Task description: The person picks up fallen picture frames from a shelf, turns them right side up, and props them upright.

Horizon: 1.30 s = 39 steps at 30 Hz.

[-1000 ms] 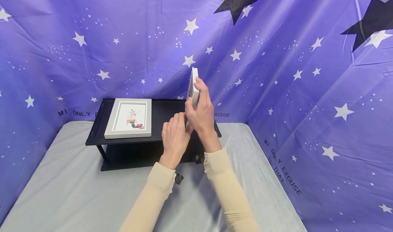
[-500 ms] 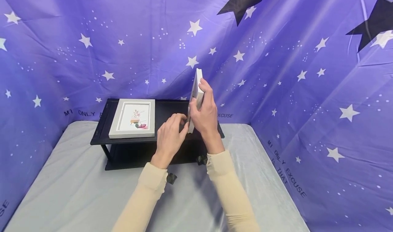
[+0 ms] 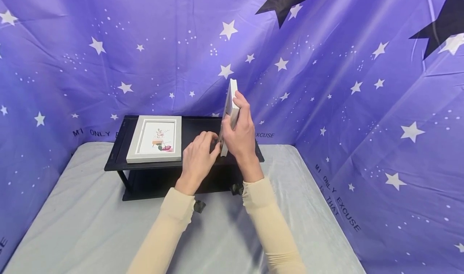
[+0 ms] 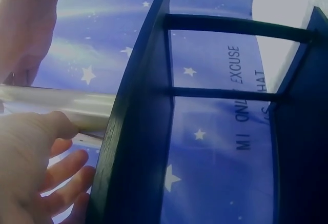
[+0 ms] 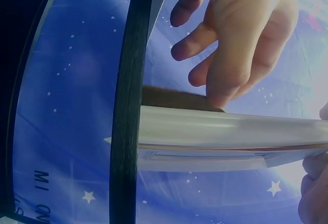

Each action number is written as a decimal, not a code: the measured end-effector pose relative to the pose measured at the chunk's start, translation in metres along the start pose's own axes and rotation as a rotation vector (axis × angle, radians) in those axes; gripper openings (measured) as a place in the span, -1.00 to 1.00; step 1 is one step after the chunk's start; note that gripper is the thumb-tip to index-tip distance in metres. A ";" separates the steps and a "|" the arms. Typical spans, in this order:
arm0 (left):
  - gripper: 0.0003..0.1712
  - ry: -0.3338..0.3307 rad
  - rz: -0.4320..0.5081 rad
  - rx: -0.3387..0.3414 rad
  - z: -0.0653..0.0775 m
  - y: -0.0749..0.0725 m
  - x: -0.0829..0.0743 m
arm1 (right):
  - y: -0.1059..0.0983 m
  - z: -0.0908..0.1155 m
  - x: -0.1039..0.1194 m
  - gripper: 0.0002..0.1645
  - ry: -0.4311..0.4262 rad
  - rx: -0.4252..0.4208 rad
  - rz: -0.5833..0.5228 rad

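In the head view, my right hand (image 3: 241,133) grips a white picture frame (image 3: 233,89) standing on its edge on the black two-tier shelf (image 3: 197,127). A brown flap (image 5: 177,99) sticks out from the frame's side facing my left hand (image 3: 197,157). My left thumb tip touches the flap's outer end in the right wrist view, its other fingers spread and slightly bent. A second picture frame (image 3: 155,140), pale with a plant print, lies face up on the shelf's left. The upright frame's right face is mostly hidden by my right hand.
The shelf's lower board (image 3: 156,183) sits on a grey cloth-covered surface (image 3: 72,225). Purple star-printed curtain (image 3: 326,64) encloses the back and sides. A small black piece (image 3: 199,206) shows by my left wrist.
My left hand has drawn back left from the upright frame's base, uncovering its lower end. My right hand keeps its grip, with the frame slightly right of before. The lying frame has stayed put.
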State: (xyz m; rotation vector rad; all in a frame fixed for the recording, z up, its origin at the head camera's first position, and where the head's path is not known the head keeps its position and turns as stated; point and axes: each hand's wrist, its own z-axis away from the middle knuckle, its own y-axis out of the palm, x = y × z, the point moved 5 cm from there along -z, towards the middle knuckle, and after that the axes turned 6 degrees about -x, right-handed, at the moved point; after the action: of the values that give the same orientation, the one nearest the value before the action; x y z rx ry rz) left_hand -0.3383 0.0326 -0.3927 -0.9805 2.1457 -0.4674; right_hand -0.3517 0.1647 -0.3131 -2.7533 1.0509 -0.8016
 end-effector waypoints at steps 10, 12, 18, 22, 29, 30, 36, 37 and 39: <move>-0.87 0.068 -0.067 -0.041 -0.006 -0.013 0.007 | 0.003 -0.001 0.001 -0.43 0.013 -0.016 0.007; -0.88 0.069 -0.070 -0.045 -0.005 -0.014 0.009 | 0.005 -0.001 0.001 -0.43 0.009 -0.013 0.006; -0.87 0.079 -0.096 -0.068 -0.007 -0.021 0.016 | 0.010 0.000 0.004 -0.44 -0.007 -0.005 0.011; -0.87 0.061 -0.110 -0.096 -0.009 -0.026 0.022 | 0.015 -0.001 0.007 -0.43 -0.011 0.008 0.001; -0.85 0.061 -0.118 -0.126 -0.011 -0.032 0.032 | 0.025 0.000 0.013 -0.42 -0.029 0.033 -0.005; -0.85 0.063 -0.121 -0.131 -0.011 -0.033 0.034 | 0.026 0.000 0.014 -0.41 -0.034 0.037 -0.008; -0.84 0.042 -0.141 -0.132 -0.009 -0.035 0.042 | 0.038 -0.001 0.023 -0.43 -0.057 0.081 -0.019; -0.84 0.036 -0.143 -0.128 -0.009 -0.034 0.043 | 0.040 -0.001 0.025 -0.43 -0.060 0.088 -0.017; -0.84 0.030 -0.146 -0.123 -0.008 -0.034 0.045 | 0.043 0.000 0.028 -0.43 -0.067 0.097 -0.012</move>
State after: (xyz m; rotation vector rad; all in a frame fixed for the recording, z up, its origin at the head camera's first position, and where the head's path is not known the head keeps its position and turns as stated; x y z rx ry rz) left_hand -0.3472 -0.0233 -0.3886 -1.2119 2.1592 -0.4257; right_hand -0.3600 0.1142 -0.3120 -2.6880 0.9575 -0.7364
